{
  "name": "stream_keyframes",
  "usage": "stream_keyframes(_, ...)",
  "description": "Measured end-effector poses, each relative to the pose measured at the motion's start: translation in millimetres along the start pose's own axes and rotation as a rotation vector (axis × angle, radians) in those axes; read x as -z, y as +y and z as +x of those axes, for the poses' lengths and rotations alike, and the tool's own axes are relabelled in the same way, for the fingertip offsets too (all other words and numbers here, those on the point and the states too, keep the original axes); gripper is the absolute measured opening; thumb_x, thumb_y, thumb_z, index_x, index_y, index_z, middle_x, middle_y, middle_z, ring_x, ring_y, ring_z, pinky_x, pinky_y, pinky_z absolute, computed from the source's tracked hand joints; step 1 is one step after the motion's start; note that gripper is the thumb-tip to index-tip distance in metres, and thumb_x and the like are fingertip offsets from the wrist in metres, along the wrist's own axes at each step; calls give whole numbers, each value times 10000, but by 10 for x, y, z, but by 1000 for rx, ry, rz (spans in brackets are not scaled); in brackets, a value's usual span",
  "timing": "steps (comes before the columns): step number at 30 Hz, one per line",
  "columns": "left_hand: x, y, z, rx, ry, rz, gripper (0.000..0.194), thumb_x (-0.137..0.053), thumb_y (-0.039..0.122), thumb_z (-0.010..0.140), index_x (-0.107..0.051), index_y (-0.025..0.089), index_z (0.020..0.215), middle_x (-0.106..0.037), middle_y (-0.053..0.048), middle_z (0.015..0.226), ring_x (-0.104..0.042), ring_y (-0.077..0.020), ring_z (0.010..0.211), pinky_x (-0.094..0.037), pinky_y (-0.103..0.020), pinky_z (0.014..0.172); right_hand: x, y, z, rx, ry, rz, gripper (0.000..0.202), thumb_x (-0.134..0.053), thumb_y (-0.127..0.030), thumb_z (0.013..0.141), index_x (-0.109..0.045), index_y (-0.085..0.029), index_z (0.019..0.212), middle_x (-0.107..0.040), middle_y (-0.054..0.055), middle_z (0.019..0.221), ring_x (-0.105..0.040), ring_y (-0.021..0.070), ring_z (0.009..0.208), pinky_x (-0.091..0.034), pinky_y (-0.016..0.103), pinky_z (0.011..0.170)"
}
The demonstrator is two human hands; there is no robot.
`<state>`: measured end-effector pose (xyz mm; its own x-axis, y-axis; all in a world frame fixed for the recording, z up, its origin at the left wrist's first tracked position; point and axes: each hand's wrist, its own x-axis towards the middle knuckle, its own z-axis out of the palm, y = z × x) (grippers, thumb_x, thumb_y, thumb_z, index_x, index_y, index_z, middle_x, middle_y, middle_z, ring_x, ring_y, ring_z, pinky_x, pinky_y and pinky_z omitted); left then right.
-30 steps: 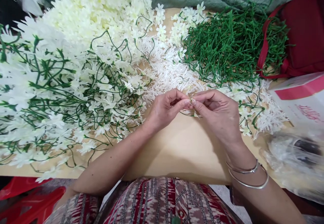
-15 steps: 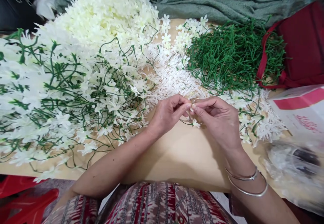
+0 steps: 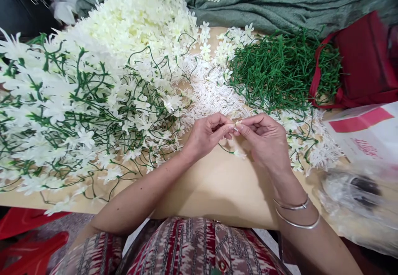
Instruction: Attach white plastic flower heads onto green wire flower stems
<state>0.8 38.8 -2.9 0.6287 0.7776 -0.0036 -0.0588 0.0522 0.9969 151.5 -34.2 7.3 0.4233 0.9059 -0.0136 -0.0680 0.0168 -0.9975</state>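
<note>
My left hand (image 3: 207,137) and my right hand (image 3: 265,140) meet above the table, thumb and forefinger pinched on each. Between their fingertips is a small pale artificial flower piece (image 3: 236,125), mostly covered by the fingers, with a thin white tip showing. Just below the hands, a white artificial flower (image 3: 240,154) on a thin green stem lies close to the fingers; whether it is attached to the held piece I cannot tell. Behind the fingertips spreads a heap of thin white stamen strands (image 3: 214,94).
Stemmed white flowers (image 3: 83,136) fill the left side. Loose cream petals (image 3: 139,18) pile up behind. Green plastic stems (image 3: 276,69) lie back right, beside a dark red bag (image 3: 365,55). A white and pink box (image 3: 367,130) and clear plastic wrapping (image 3: 357,204) sit at right.
The camera view has shifted slightly. Both hands stay together at the fingertips, with a thin white tip now showing between them.
</note>
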Motion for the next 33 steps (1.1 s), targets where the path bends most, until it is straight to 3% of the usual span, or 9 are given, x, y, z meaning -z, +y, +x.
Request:
stream_keyframes(9,-32,-39,-15,-7,55,-13,355,-782,511,910,-698,166,914,-756,-8,782,-716,-118,681,-565,-239,650,17,5,1,1,6,-1,153,-905,-298,773,-754,-288,794,-769,-10,758,-705,174,681,-564,331,659)
stream_keyframes(12,-8,-90,-5,-7,27,-12,302,-767,430,942,-713,160,1066,-790,-34,921,-748,-135,765,-594,-252,721,39,30,23,-3,-5,-32,146,-885,-327,806,-742,-307,816,-769,-8,780,-710,201,688,-575,379,671)
stream_keyframes(15,9,-140,3,-16,33,-16,315,-740,382,971,-676,179,1203,-797,-56,1084,-773,-168,877,-623,-278,804,60,50,52,-16,17,-3,203,-919,-359,761,-733,-288,800,-760,-12,760,-699,187,649,-563,358,625)
stream_keyframes(21,2,-107,-14,-24,88,117,252,-719,413,973,-686,163,972,-770,-29,828,-754,-147,758,-620,-265,742,77,7,73,-38,35,-5,227,-941,-403,713,-749,-297,770,-761,-23,721,-716,170,648,-586,314,622)
stream_keyframes(27,-6,-23,-21,-74,57,93,233,-721,389,971,-690,164,921,-767,-22,813,-752,-131,753,-604,-239,714,85,19,82,8,-7,-36,232,-932,-389,727,-727,-289,767,-758,-27,719,-724,173,645,-608,326,628)
stream_keyframes(33,-1,-18,-7,-56,24,84,279,-718,436,971,-708,159,935,-797,-33,834,-777,-140,780,-616,-231,724,86,-3,77,-17,-12,-33,169,-897,-257,725,-731,-265,758,-759,-25,702,-724,159,631,-608,299,615)
